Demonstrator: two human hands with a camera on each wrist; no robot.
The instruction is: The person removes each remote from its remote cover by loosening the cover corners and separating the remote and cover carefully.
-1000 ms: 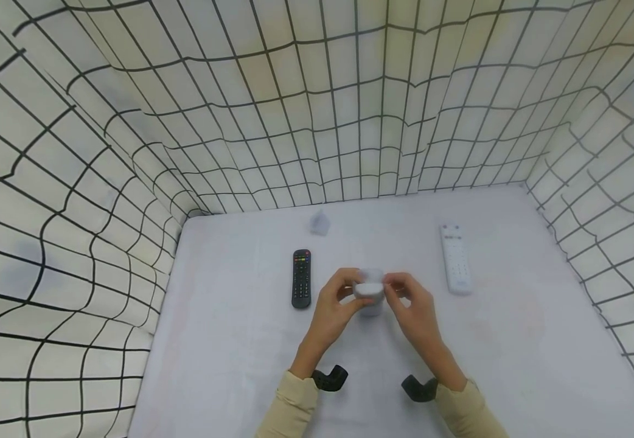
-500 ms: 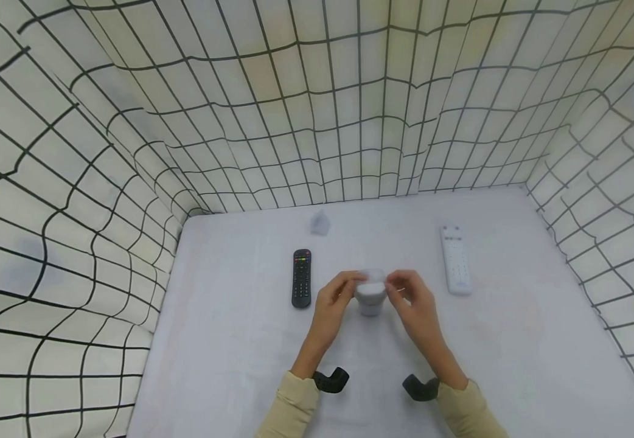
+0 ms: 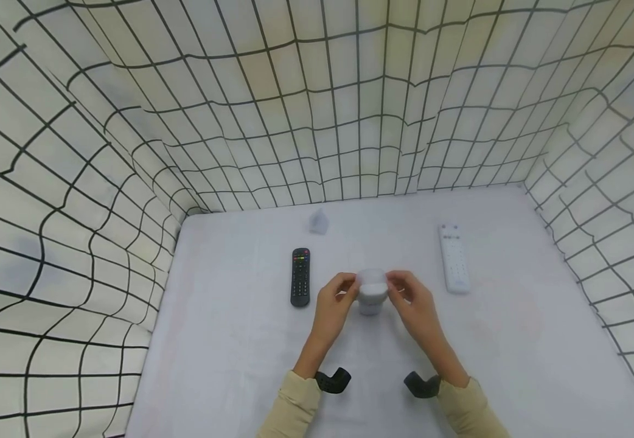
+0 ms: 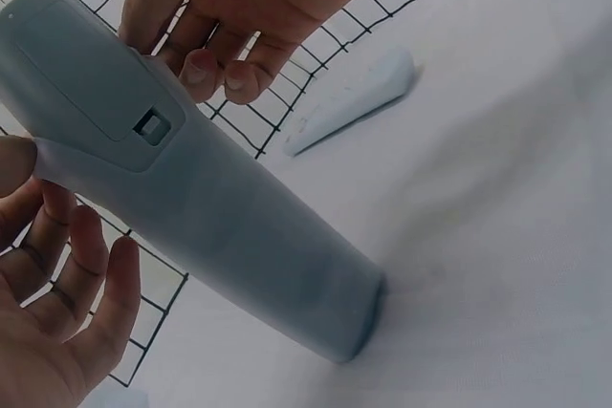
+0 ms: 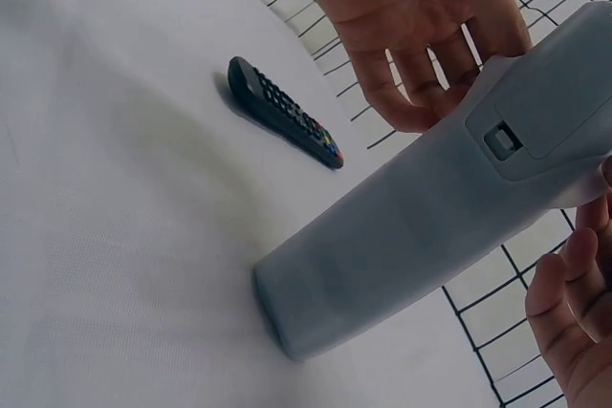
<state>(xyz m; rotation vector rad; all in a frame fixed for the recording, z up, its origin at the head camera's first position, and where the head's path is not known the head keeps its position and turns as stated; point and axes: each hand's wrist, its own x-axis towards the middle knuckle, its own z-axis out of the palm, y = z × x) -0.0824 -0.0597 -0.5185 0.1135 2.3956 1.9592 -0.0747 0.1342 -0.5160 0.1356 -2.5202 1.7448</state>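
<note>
A pale remote control stands nearly upright with its lower end on the white table, the back with a battery lid and small latch toward me. A whitish translucent remote cover wraps its lower part, its edge flaring out at both sides below the lid. My left hand pinches this edge on the left, its other fingers loosely bent in the left wrist view. On the right my right hand pinches the opposite edge, as the right wrist view shows at the cover.
A black remote lies left of my hands, a white remote to the right. Near the back edge is a small crumpled translucent piece. Grid-patterned white cloth walls enclose the table at the back and sides.
My left thumb has moved from across the front of the remote to its left side. The right hand has stayed nearly in place at the right side.
</note>
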